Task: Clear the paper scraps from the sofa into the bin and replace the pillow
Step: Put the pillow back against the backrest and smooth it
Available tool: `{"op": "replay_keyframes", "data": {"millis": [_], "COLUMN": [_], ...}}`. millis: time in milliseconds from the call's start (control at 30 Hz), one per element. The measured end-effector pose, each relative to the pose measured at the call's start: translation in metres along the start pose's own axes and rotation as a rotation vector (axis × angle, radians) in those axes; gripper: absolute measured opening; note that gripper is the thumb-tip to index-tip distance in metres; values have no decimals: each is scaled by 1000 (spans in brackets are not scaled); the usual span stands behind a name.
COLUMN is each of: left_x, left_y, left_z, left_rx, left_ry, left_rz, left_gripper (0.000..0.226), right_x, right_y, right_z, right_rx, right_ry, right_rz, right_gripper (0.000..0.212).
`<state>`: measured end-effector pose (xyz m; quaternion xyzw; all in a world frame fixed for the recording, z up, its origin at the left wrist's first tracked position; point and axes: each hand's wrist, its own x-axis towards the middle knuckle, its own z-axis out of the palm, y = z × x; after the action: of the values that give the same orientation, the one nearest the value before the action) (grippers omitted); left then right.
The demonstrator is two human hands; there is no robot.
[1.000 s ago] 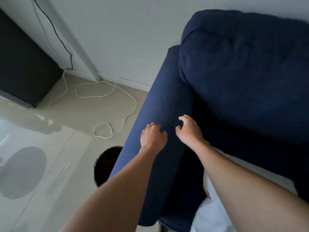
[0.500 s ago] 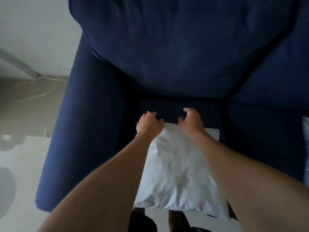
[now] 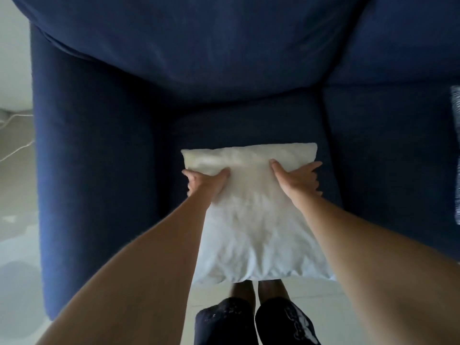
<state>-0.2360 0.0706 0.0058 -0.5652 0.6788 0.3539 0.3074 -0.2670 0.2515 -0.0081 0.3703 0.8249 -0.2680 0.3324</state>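
1. Because the white pillow (image 3: 254, 220) is wide and soft, I hold it with both hands, one at each side near its far end.
2. My left hand (image 3: 204, 184) curls around the pillow's left edge, thumb on top, fingers wrapped under and out of sight.
3. My right hand (image 3: 296, 180) lies spread on the right edge, thumb on top, fingers splayed down the side, gripping loosely.
4. The pillow rests over the front of the navy sofa's seat cushion (image 3: 249, 125), its near end overhanging towards my legs.
5. I judge it is angled this way to slide back against the back cushion (image 3: 199, 46).
6. No paper scraps show on the seat, and the bin is out of view.
7. A sofa armrest (image 3: 94, 170) stands left; a patterned fabric item (image 3: 456, 155) peeks in at the right edge, well apart. Nothing blocks the path.
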Motion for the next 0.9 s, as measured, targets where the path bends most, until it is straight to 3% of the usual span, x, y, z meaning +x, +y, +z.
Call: {"op": "replay_keyframes", "data": {"millis": [67,167,233,400,567,733,900], "left_x": [-5,-14,-18,-27,-36,-22,-14], "left_y": [6,17,25,68,100,95,93], "left_z": [-7,-20,-32,-80,-111,-118,-117], "left_rx": [-67,-151,-238,-419,-495,-478,-472], "left_ry": [-27,7,61,180,244,218,224], "left_rz": [-45,20,116,418,682,651,590], "left_gripper": [116,84,67,61,59,61,58], "right_x": [1,-7,-18,-38,-47,-41,-35], "right_y": [-10,-32,-53,-106,-146,-160,-159], "right_z": [-3,-13,-19,-37,-56,-57,-58], "right_rx": [118,265,318,537,729,862,772], "right_ry": [3,0,18,194,320,338,300], "right_rz": [13,-20,-96,-420,-568,-461,-497], "right_gripper": [119,74,59,50,42,51,42]}}
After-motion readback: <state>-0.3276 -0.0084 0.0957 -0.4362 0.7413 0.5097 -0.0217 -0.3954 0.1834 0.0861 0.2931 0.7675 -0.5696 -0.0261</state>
